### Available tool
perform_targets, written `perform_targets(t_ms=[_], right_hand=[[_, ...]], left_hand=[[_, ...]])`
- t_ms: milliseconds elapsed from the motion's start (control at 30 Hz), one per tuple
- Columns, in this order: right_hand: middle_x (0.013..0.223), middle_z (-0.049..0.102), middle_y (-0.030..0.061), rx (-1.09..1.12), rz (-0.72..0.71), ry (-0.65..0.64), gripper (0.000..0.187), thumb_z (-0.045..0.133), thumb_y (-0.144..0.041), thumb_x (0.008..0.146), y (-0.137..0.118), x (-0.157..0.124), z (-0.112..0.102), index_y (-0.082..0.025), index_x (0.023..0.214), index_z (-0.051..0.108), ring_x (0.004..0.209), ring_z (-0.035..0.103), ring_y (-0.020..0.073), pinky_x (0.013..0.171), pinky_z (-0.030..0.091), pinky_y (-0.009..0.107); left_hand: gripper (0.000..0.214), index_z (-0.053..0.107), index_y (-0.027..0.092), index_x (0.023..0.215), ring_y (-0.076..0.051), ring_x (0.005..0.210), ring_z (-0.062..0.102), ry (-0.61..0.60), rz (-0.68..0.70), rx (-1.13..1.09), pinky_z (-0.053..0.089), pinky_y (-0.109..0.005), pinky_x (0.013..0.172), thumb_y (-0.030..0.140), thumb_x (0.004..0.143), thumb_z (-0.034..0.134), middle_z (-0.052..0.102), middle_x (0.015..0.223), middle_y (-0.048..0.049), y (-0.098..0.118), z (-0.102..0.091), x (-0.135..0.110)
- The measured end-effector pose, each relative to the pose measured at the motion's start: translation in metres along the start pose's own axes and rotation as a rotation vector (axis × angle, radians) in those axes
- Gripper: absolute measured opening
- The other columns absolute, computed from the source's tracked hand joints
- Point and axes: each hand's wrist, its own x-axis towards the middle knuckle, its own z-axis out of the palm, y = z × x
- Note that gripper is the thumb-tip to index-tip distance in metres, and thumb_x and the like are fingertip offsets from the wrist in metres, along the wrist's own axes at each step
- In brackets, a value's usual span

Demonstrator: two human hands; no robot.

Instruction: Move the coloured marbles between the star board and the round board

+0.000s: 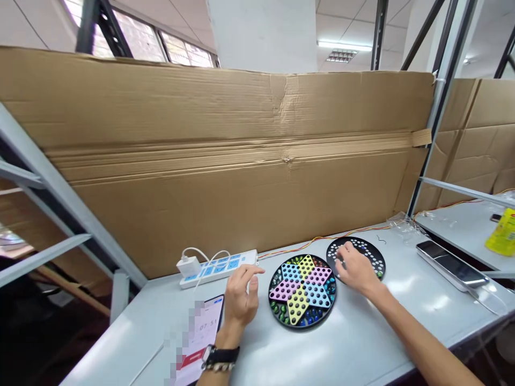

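Note:
My right hand (354, 269) rests with spread fingers on a round black board (370, 258) dotted with white marbles and a few coloured ones, and holds nothing I can see. My left hand (241, 296) hovers beside a round Chinese checkers board (301, 290) with a multicoloured star, its fingers loosely apart and empty. Coloured marbles fill that board's dark rim. Under my left wrist lies a smartphone (203, 335) showing a clock, partly blurred. A black watch (221, 356) sits on my left wrist.
A white power strip (217, 269) with a plugged-in charger lies along the cardboard wall (225, 161). Thin coloured wires run behind the boards. On the white table (362, 321) at right lie a long dark-screened device (450, 269) and crumpled clear plastic (406, 228). A yellow bottle (502, 233) stands beyond.

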Motion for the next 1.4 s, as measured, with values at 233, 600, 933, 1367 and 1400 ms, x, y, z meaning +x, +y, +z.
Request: perform_targets(t_ms=[233, 600, 933, 1367, 1400], right_hand=[[0.132, 0.078, 0.0111, -0.046, 0.166, -0.333, 0.025, 0.058, -0.024, 0.111, 0.105, -0.039, -0.026, -0.026, 0.122, 0.08, 0.114, 0.079, 0.0288, 0.096, 0.056, 0.036], [0.104, 0.078, 0.0106, 0.089, 0.275, -0.288, 0.022, 0.061, -0.001, 0.085, 0.112, -0.017, -0.021, -0.02, 0.09, 0.072, 0.098, 0.072, 0.0253, 0.084, 0.048, 0.032], [0.097, 0.086, -0.0014, 0.588, -0.375, -0.181, 0.012, 0.072, -0.016, 0.089, -0.062, -0.001, 0.061, -0.029, 0.09, 0.075, 0.084, 0.074, 0.0204, 0.08, 0.051, 0.028], [0.122, 0.09, 0.0048, 0.055, -0.659, -0.092, 0.012, 0.071, -0.034, 0.101, -0.112, -0.033, 0.101, -0.031, 0.099, 0.082, 0.101, 0.077, 0.0294, 0.078, 0.052, 0.039], [0.131, 0.089, 0.0062, 0.095, -0.641, -0.067, 0.015, 0.069, -0.034, 0.103, -0.104, -0.036, 0.095, -0.032, 0.107, 0.083, 0.107, 0.077, 0.0309, 0.082, 0.054, 0.04]], left_hand=[[0.056, 0.083, 0.027, 0.099, -0.03, 0.103, 0.08, -0.037, -0.004, 0.007, 0.061, -0.043, 0.095, 0.047, 0.119, 0.034, 0.087, 0.103, -0.0083, -0.001, 0.006, -0.002], [0.05, 0.081, 0.028, 0.094, -0.03, 0.103, 0.084, -0.082, 0.044, 0.056, 0.065, -0.042, 0.091, 0.044, 0.116, 0.039, 0.089, 0.101, -0.0071, -0.003, -0.003, 0.005], [0.054, 0.082, 0.027, 0.092, -0.03, 0.099, 0.083, -0.048, 0.002, 0.031, 0.065, -0.044, 0.09, 0.045, 0.116, 0.036, 0.088, 0.098, -0.0081, 0.011, -0.002, 0.005], [0.057, 0.084, 0.029, 0.092, -0.029, 0.094, 0.084, -0.006, 0.035, -0.008, 0.065, -0.042, 0.086, 0.05, 0.116, 0.037, 0.087, 0.093, -0.0062, 0.012, 0.0, 0.005], [0.057, 0.085, 0.029, 0.092, -0.03, 0.094, 0.084, -0.001, 0.036, -0.009, 0.066, -0.042, 0.087, 0.05, 0.116, 0.037, 0.087, 0.093, -0.0062, 0.012, 0.0, 0.005]])
